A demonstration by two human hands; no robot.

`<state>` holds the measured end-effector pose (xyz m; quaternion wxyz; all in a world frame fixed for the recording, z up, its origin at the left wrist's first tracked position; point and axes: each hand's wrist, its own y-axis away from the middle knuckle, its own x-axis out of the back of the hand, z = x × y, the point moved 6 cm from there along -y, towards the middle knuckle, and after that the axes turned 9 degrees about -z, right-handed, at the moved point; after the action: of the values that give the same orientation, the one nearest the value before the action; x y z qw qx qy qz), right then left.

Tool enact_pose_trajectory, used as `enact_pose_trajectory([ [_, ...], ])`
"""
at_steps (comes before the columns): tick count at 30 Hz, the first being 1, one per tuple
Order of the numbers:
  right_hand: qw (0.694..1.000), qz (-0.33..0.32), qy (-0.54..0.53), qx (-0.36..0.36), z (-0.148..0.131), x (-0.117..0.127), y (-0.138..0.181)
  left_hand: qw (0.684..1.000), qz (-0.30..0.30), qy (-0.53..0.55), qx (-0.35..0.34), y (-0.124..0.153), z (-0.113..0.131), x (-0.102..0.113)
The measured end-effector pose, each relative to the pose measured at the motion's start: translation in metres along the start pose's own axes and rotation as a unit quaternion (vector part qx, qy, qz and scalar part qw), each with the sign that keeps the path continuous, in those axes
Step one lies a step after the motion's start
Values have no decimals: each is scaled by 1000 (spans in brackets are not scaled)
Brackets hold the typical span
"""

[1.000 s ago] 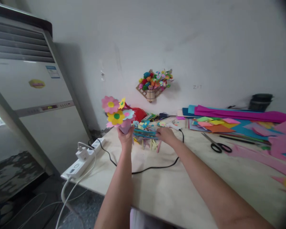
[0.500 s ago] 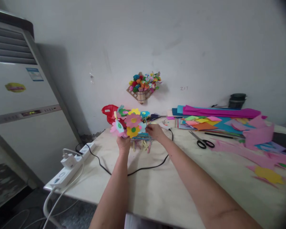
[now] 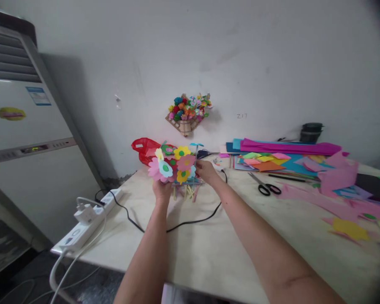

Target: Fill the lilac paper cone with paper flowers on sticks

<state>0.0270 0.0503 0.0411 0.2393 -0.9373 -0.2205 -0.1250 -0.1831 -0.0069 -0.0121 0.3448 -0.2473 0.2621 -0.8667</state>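
Note:
My left hand [image 3: 161,190] is closed around the stems of a bunch of paper flowers [image 3: 185,163], its fingers mostly hidden behind the pink and light-blue blooms. Pink, yellow, green and blue flower heads crowd together above it. At the bunch's right side my right hand [image 3: 205,172] pinches the stem of a blue paper flower [image 3: 196,145], which stands upright and a little higher than its neighbours. Below the blooms, pale strip-like stem ends [image 3: 190,193] poke out over the table.
Scissors [image 3: 264,185] lie right of my hands, near stacked coloured paper [image 3: 291,147] and pink scraps [image 3: 315,198]. A black cable [image 3: 190,222] loops across the table [image 3: 209,249]. The power strip [image 3: 88,223] lines the left edge. A flower basket ornament [image 3: 185,126] hangs on the wall.
The bunch has turned, so the light-blue bloom on its left faces me more. The blue flower at my right hand now stands apart from the others. My view has shifted slightly.

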Motion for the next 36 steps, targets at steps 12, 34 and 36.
enact_pose_trajectory([
  [12,981,142,-131,4,-18,41,13,982,12,-184,46,2,26,9],
  [34,952,211,-187,119,-72,61,26,945,-71,-320,5,12,43,-12],
  [36,955,204,-182,114,-71,55,24,946,-69,-317,6,12,42,-13],
])
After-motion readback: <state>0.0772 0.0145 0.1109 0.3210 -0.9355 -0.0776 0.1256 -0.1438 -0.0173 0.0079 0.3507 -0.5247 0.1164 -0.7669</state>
